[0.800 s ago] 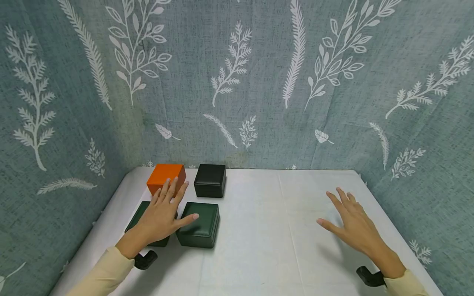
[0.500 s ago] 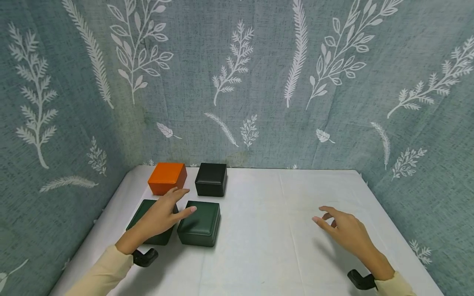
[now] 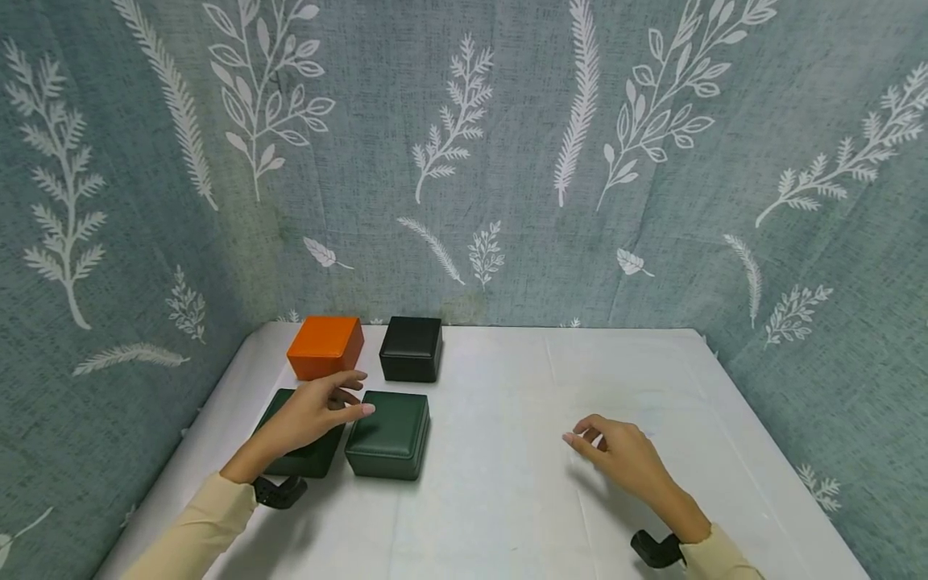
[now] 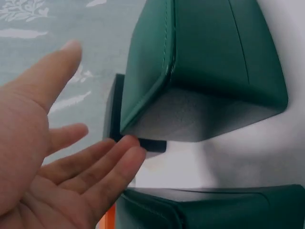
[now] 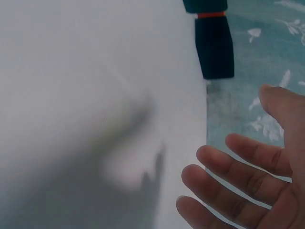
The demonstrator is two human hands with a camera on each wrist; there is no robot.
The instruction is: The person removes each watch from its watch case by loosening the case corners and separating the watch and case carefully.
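Two dark green boxes with stitched lids, a left one (image 3: 319, 457) and a right one (image 3: 389, 431), sit side by side on the table's left half. Over the left box hovers my left hand (image 3: 306, 417), its fingers loosely bent and its thumb reaching toward the right box. Nothing is in its grasp; in the left wrist view the fingertips are near the large green box (image 4: 214, 47), contact unclear. My right hand (image 3: 629, 461) hangs above the white cloth at the right, fingers relaxed, holding nothing. In the right wrist view its fingers (image 5: 228, 186) are spread apart.
Behind the green boxes stand an orange box (image 3: 325, 346) and a black box (image 3: 412, 350) near the table's back edge. A blue-green leaf-patterned curtain (image 3: 464, 161) encloses the back and sides. White cloth (image 3: 500, 483) covers the table.
Both hands have gone from spread fingers to loosely bent ones. My right hand has moved left and toward the front; the left has drawn back slightly. The boxes stay put.
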